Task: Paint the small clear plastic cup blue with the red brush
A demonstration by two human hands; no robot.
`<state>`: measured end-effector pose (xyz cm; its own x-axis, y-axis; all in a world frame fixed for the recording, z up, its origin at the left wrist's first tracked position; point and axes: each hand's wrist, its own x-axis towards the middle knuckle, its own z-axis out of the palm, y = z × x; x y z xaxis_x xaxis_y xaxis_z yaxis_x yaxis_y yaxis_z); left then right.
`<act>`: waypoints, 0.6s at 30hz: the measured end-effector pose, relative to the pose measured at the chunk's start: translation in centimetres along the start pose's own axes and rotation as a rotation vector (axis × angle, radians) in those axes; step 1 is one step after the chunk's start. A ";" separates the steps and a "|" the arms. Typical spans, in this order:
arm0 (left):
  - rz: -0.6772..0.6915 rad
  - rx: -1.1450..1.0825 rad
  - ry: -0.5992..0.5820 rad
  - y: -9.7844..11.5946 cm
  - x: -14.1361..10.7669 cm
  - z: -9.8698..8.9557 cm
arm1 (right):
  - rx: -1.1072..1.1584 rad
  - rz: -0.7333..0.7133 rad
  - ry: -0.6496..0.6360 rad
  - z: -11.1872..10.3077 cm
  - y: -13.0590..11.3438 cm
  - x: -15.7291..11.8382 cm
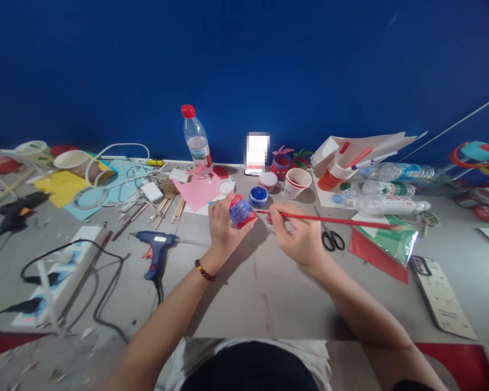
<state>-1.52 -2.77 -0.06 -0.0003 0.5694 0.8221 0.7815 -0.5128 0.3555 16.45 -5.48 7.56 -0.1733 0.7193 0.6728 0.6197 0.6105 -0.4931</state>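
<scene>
Above the grey table, my left hand [223, 231] has its fingers wrapped round a small red object partly covered in blue paint [240, 210]. Between the fingers of my right hand [296, 234] is a long red paintbrush [334, 219], its tip pointing left, close to the painted object; whether they touch is hard to tell. An open jar of blue paint [258, 196] sits just behind the two hands. Beside the jar are a pinkish lidded jar [268, 180] and a white paper cup [297, 182].
A blue glue gun [157, 251] and a white power strip [67, 277] with cables lie at left. Black scissors [333, 240], plastic bottles [391, 205] and a phone [443, 297] are at right. An upright bottle with a red cap [197, 142] stands behind.
</scene>
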 end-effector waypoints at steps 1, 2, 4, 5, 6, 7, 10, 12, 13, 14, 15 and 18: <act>0.001 0.002 -0.006 0.0 0.0 0.0 | -0.006 -0.004 -0.009 0.1 -0.4 -0.2; 0.000 0.004 -0.014 0.0 -0.1 0.0 | 0.000 -0.005 -0.014 0.2 -0.9 -0.4; -0.010 0.007 -0.029 0.0 -0.1 0.0 | 0.044 -0.014 -0.031 0.3 -1.8 -0.6; -0.016 0.007 -0.034 0.0 -0.2 0.0 | 0.064 -0.023 -0.040 0.3 -2.2 -0.7; -0.023 0.007 -0.037 0.0 -0.2 0.1 | 0.074 -0.035 -0.042 0.3 -2.5 -0.7; -0.028 0.007 -0.042 0.0 -0.3 0.1 | 0.070 -0.048 -0.032 0.2 -2.7 -0.7; -0.018 0.015 -0.044 -0.1 -0.3 0.0 | 0.001 -0.077 0.043 0.0 -2.8 -0.3; 0.001 0.023 -0.031 -0.1 -0.2 -0.1 | -0.062 -0.094 0.096 0.0 -2.4 0.0; 0.010 0.026 -0.019 -0.1 -0.1 -0.2 | -0.092 -0.103 0.114 0.0 -2.1 0.1; 0.018 0.029 -0.006 0.0 0.0 -0.3 | -0.122 -0.112 0.125 0.0 -1.8 0.1; 0.021 0.033 0.004 0.0 0.0 -0.3 | -0.148 -0.121 0.131 0.0 -1.5 0.1; 0.007 0.043 0.004 -0.1 0.1 -0.3 | -0.193 -0.143 0.104 0.4 -1.0 -0.2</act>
<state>-1.79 -2.90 0.10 0.0027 0.5635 0.8261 0.8077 -0.4883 0.3304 15.60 -6.07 7.69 -0.1962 0.5858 0.7863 0.7306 0.6222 -0.2812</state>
